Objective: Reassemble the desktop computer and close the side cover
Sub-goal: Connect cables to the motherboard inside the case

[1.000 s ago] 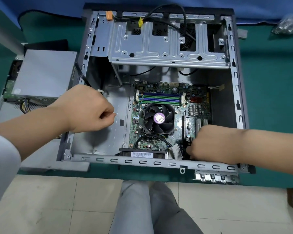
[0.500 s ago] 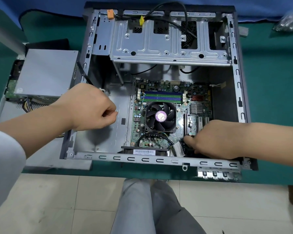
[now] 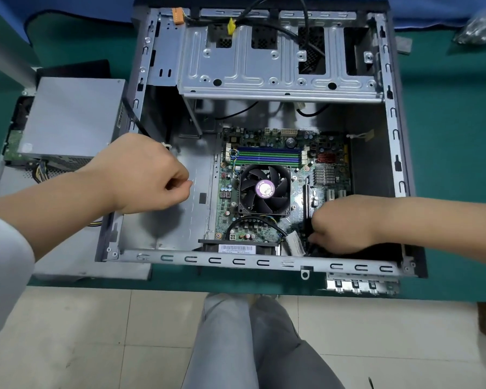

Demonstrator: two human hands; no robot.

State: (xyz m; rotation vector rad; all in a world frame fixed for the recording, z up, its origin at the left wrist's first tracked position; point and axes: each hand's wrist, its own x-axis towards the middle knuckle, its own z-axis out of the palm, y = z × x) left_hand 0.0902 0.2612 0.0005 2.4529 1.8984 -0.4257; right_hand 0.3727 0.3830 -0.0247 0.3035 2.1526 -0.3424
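Reassembling is barely half done, I judge: power supply [image 3: 70,116] sits outside the case [image 3: 264,261]; right hand [image 3: 345,224] fingers hidden near the motherboard [image 3: 267,144], left hand [image 3: 143,175] curled, seemingly empty.

PSU [image 3: 70,119] left of case [image 3: 264,261] | mobo [image 3: 281,192] in case | fan [image 3: 264,189] on mobo

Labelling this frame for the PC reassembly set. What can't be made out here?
All in the head view:
- Right hand: its own back hides the fingertips and whatever they work on near the motherboard edge.
- Left hand: curled; whether it pinches anything is too small to tell.
- Barcode label: print too small.
- Clear bag: blurred, cut by the right edge.
- Power supply: wiring partly behind the left forearm.
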